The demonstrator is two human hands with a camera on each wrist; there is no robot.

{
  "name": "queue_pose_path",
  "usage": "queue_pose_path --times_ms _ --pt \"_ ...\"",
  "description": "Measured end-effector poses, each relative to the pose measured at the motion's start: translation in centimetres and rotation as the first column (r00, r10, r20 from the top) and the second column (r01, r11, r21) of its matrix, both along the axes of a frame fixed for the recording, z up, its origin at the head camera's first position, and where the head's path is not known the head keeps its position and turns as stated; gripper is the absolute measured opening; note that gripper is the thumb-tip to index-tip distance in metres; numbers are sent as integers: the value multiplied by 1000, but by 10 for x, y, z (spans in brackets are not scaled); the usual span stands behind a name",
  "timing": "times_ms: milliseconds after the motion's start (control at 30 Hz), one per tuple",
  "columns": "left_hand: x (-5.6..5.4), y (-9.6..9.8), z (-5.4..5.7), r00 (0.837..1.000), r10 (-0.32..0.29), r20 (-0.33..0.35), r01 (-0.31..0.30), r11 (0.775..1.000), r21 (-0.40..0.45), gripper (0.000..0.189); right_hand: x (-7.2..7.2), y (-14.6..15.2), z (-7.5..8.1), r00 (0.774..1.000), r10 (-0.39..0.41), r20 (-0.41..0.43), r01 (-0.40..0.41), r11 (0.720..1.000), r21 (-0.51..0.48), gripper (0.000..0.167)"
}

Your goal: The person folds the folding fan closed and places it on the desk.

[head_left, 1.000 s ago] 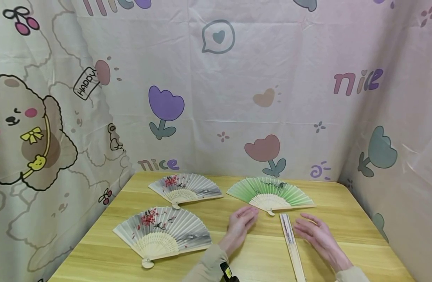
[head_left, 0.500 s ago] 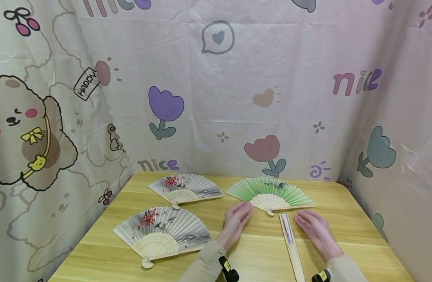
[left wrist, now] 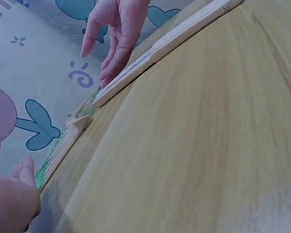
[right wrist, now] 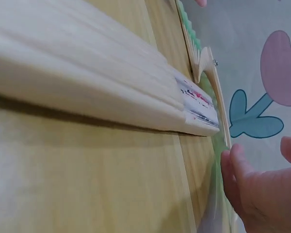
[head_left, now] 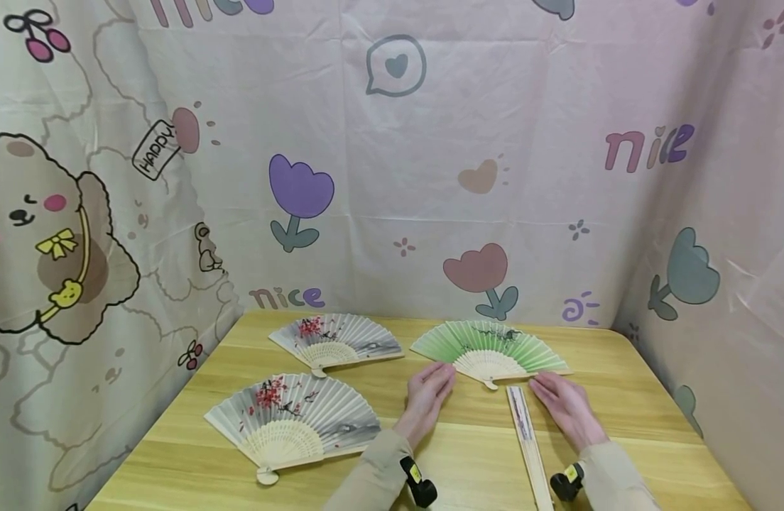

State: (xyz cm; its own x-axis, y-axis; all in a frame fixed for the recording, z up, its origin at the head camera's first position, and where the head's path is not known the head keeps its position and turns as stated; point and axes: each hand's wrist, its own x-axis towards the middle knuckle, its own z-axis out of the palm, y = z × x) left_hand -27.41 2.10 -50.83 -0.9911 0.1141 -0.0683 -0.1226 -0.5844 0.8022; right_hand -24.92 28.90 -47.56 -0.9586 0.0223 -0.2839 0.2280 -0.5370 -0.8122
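A pale cloth (head_left: 392,142), printed with tulips and lettering, is hanging behind and beside the wood-grained bench (head_left: 469,454). The near grey fan (head_left: 299,419) is lying spread at the left, its pleats bearing red blossom; the far grey fan (head_left: 337,341), similarly decorated, is lying behind it. The green fan (head_left: 491,348) is lying spread near the back edge, right of the far grey fan; its pleated leaf is shading from pale to deeper green beneath a dark motif, and its cream ribs are converging on a small foot. The folded fan (head_left: 529,440) is lying lengthwise in front, showing pale wood and a narrow printed strip. The left hand (head_left: 426,399) and right hand (head_left: 567,404) are flanking the green fan's lower edge, released, fingers extended; whether the fingertips are touching it cannot be told. Black devices (head_left: 419,482) are sitting at both wrists.
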Motion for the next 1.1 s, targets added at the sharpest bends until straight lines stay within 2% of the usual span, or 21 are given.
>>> queue_pose_path --times_ms 267,500,667,900,1100 --pt "-2 2 0 1000 7 15 -7 1000 4 56 -8 -4 0 995 -72 62 73 997 -1 32" --pt "-4 3 -3 999 24 37 -25 1000 17 55 -14 -7 0 997 -45 66 47 999 -23 33" --pt "-4 5 -3 999 17 40 -17 1000 11 56 -19 -10 -1 995 -51 88 54 998 -29 31" --pt "-4 4 -5 999 5 38 -5 1000 9 56 -25 -15 -3 994 -33 106 37 999 -35 38" --pt "-5 4 -6 999 12 46 -12 1000 17 56 -26 -18 2 990 -58 125 63 997 -33 40"
